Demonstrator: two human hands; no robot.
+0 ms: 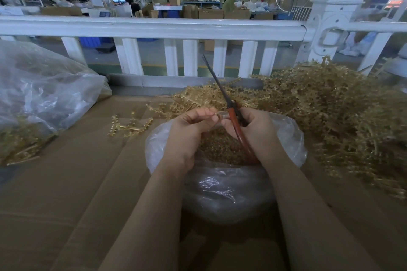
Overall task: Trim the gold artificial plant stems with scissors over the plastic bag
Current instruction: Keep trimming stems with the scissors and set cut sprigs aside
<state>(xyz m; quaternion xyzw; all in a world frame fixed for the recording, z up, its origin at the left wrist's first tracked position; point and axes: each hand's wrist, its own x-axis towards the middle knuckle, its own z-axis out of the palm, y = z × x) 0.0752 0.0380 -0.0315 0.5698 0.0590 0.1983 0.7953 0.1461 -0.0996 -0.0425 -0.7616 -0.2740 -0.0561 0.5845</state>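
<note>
Hiding behind fingers (207,116): stem end.

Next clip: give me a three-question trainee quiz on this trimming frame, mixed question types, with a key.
1. True or false: the scissors are held in the left hand.
2. The big loose pile of gold stems lies on which side of the plastic bag under the hands: A the person's left, B the person's right?
3. Fill in: the scissor tips point ____ the person.

Key: 1 false, they are in the right hand; 2 B; 3 away from.
</note>
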